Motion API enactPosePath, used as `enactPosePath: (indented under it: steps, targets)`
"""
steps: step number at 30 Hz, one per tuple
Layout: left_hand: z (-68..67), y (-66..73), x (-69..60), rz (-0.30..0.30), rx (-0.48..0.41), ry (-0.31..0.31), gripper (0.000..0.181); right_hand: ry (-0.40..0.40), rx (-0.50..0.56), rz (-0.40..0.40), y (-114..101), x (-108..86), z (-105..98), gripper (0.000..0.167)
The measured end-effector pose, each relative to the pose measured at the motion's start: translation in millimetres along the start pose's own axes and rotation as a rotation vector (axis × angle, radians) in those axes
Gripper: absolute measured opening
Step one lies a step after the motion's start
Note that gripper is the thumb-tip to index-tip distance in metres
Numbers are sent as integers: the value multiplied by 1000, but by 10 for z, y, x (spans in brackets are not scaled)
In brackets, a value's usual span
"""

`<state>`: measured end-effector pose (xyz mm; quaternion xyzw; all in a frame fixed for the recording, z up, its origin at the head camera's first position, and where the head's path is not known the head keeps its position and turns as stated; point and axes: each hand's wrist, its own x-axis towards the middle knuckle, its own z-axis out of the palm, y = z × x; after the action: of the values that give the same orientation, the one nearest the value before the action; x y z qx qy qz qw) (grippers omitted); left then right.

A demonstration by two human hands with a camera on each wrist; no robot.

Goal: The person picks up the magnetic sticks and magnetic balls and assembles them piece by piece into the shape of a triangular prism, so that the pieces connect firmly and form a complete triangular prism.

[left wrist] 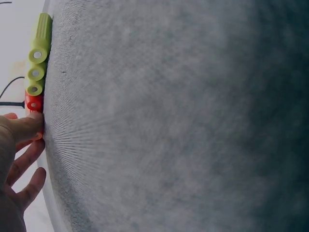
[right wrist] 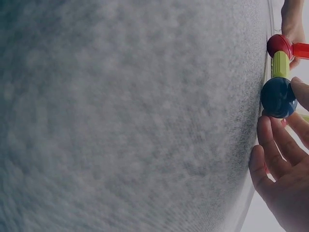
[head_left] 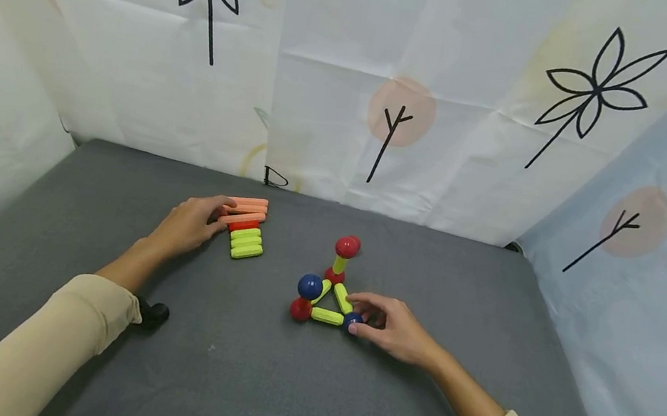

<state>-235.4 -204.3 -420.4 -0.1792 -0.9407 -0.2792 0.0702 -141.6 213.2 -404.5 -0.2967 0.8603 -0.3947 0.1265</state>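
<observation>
My left hand (head_left: 192, 221) pinches the left end of an orange rod (head_left: 248, 218), which lies slightly tilted beside a red rod (head_left: 244, 226). In the left wrist view, my thumb and a finger of the left hand (left wrist: 19, 154) meet at the row below the green rods (left wrist: 39, 55). Fingers and thumb of my right hand (head_left: 396, 329) hold a blue ball (head_left: 351, 322) at the right corner of a triangle of green rods (head_left: 326, 316). The right wrist view shows that blue ball (right wrist: 278, 97) against the fingertips of my right hand (right wrist: 285, 169).
A second blue ball (head_left: 310, 286) stands raised above the red ball (head_left: 301, 309) at the triangle's left corner. At the back corner, an upright green rod (head_left: 339, 265) carries a red ball (head_left: 346, 246), with another red ball partly hidden behind. A patterned cloth (head_left: 332, 129) borders the grey table (head_left: 205, 376).
</observation>
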Motion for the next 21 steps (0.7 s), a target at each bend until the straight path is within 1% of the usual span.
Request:
enactPosePath:
  steps: [3,6,8,9,10,11,12,14,16,17,18,19,21]
  targets:
    - [-2,-6,-6,22,-18,47,36,0,1,0,-4,-1,6,45]
    - [-31,15,-11,31,-72,141,33,2,4,1,-6,-2,7,45]
    - [-58,45,-14,8,-140,206,32,2,5,0,-2,-2,8,45]
    - [-76,72,-14,-17,-189,226,32,1,6,0,0,-2,8,45]
    - [-95,100,-12,-44,-246,227,33,1,5,0,6,-1,8,45]
    - [-116,132,-9,-73,-319,211,35,0,4,-2,8,-1,8,45]
    - [-139,177,-8,-106,-398,179,39,-1,3,-2,12,-2,7,45]
    - [-174,274,-9,-186,-562,79,48,-3,5,-1,14,-4,4,45]
    - [-170,371,-11,-241,-732,-26,54,-4,6,1,12,-3,3,45]
    - [-158,422,-15,-253,-807,-73,55,-5,7,3,12,-1,3,45]
    - [-135,470,-20,-261,-862,-116,56,-5,8,4,10,0,3,45]
    - [-102,512,-24,-263,-911,-155,56,-6,9,6,7,2,3,45]
    - [-22,594,-30,-257,-982,-219,57,-6,7,5,7,5,4,45]
